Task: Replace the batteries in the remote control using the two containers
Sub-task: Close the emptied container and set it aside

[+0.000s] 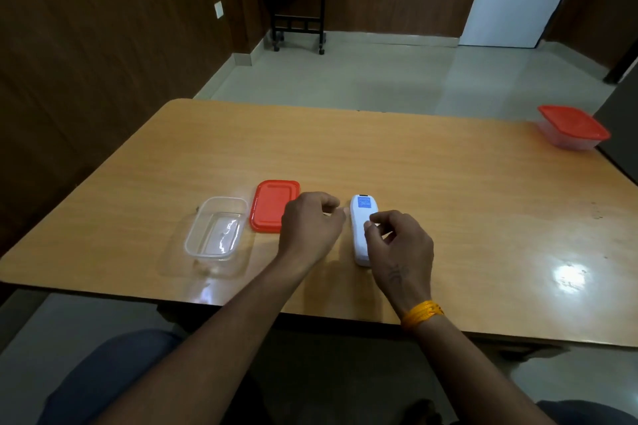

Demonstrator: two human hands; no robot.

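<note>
A white remote control (pixel 360 217) lies back-up on the wooden table (pixel 448 190), a blue label near its far end. My right hand (pixel 397 245) hovers over its near half with loosely curled fingers, thumb and forefinger close to its back. My left hand (pixel 310 228) is just left of the remote, fingers curled and apart, nothing visible in it. Left of that hand lies a red lid (pixel 271 203), and beside the lid stands an open clear container (pixel 215 229) that looks empty. A second clear container (pixel 571 128) with its red lid on sits at the far right edge. No batteries are visible.
A bright light glare (pixel 569 278) lies on the table's right front. Beyond the table is a pale tiled floor (pixel 345 76), with a small dark side table (pixel 298 3) against the brown wall. My knees show below the table's front edge.
</note>
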